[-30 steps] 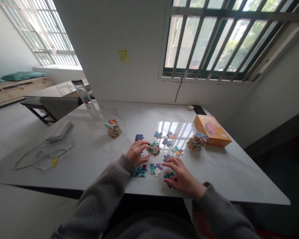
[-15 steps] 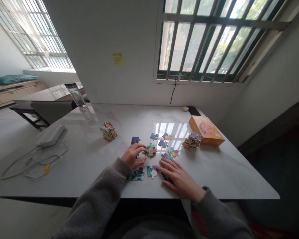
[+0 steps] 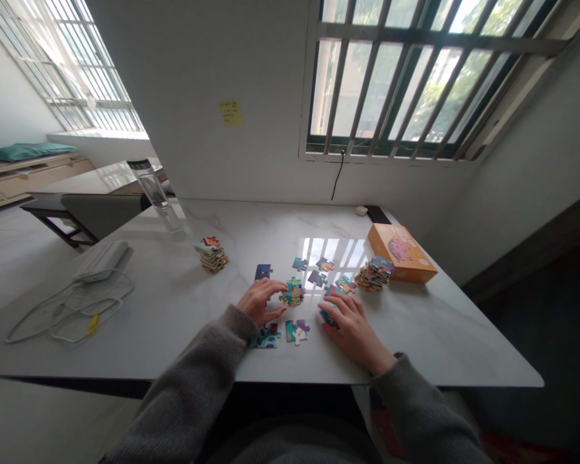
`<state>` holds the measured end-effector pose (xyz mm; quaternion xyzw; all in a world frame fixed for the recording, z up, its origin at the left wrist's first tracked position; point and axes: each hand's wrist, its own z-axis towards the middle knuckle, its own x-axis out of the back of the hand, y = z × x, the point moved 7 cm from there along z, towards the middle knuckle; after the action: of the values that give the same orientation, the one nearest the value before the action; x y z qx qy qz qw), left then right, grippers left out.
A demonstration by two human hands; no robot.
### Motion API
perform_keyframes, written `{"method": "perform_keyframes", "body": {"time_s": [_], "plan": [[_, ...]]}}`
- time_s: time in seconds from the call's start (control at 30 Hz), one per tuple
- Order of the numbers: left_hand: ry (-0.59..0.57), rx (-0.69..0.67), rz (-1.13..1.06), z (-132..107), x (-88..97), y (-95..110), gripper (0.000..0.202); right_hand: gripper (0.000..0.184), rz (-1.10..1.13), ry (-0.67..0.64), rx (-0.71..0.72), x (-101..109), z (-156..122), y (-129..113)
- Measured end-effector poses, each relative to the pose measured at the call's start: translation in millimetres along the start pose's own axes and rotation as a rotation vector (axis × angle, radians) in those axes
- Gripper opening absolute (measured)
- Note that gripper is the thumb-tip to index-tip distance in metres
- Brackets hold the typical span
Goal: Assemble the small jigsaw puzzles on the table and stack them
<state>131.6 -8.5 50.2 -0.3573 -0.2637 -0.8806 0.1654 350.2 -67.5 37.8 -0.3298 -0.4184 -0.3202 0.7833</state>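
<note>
Jigsaw pieces lie on a white marbled table (image 3: pixel 174 335). My left hand (image 3: pixel 260 301) has its thumb and index finger curved around the left edge of a teal and orange puzzle piece (image 3: pixel 294 293). A dark blue piece (image 3: pixel 263 271) lies just beyond this hand, and a teal leaf-patterned piece (image 3: pixel 265 337) is below it. My right hand (image 3: pixel 352 330) rests palm down, fingers extended, over a dark puzzle piece (image 3: pixel 329 318), which they partly hide. An orange and teal piece (image 3: pixel 345 285) lies beyond its fingertips. Between the hands is a teal and purple piece (image 3: pixel 297 331).
Stacks of pieces stand at left (image 3: pixel 212 255) and right (image 3: pixel 375 274). Beside the right stack is an orange box (image 3: pixel 403 254). A white device (image 3: pixel 101 261) with a looped cable (image 3: pixel 67 322) lies on the left. A clear bottle (image 3: pixel 149 183) stands at the back left.
My right hand has slid to the right and slightly away, and the pieces by its fingers have shifted with it. My left hand stays at the teal and orange piece.
</note>
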Motion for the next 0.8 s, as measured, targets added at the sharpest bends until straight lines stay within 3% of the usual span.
{"method": "perform_keyframes", "body": {"time_s": [0.17,0.3,0.43,0.6,0.8], "plan": [[0.002,-0.003,-0.015,1.3,6.1,10.2,0.034,0.035,0.124,0.073,0.057,3.4,2.2,-21.5],[-0.067,-0.044,-0.042,-0.1,2.6,38.3,0.035,0.038,0.227,0.106,0.072,5.7,5.5,-29.2],[-0.130,-0.071,-0.035,-1.7,-6.9,59.6,0.031,0.028,0.263,0.080,0.126,3.2,4.0,-32.6],[-0.208,-0.028,0.025,-4.7,-13.3,53.7,0.043,0.026,0.246,0.095,0.105,6.2,-4.4,-20.7],[-0.414,0.021,0.151,-12.0,-24.1,40.3,0.047,0.025,0.282,0.130,0.026,11.6,-11.3,-4.3]]}}
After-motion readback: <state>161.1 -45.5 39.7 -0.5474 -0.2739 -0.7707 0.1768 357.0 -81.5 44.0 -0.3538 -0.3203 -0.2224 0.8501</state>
